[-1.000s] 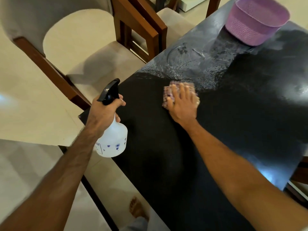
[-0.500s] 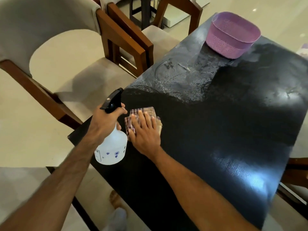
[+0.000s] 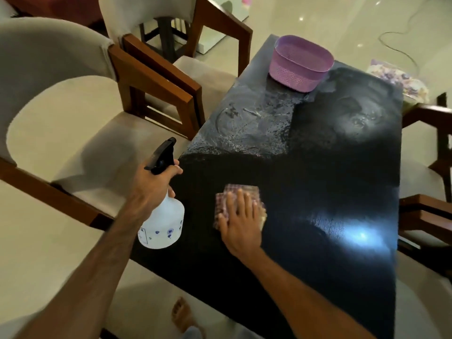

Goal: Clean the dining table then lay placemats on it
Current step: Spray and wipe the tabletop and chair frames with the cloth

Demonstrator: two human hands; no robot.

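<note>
A black dining table (image 3: 330,192) fills the middle of the view, with a wet, streaked patch on its far left part. My right hand (image 3: 241,222) lies flat with straight fingers on a checked red-and-white cloth (image 3: 244,190), pressing it onto the tabletop near the front. My left hand (image 3: 152,184) grips the neck of a white spray bottle (image 3: 162,226) with a black trigger head, held upright over the table's left edge.
A purple perforated basket (image 3: 300,62) stands at the table's far end. Upholstered wooden chairs (image 3: 73,123) line the left side, and more chair frames (image 3: 430,216) stand on the right. A patterned item (image 3: 396,78) lies beyond the far right corner. My bare foot (image 3: 182,316) is on the floor.
My right hand drew the cloth back toward the near left edge, then slid it rightward. The spray bottle stayed in my left hand. The camera view pulled back, showing more of the table.
</note>
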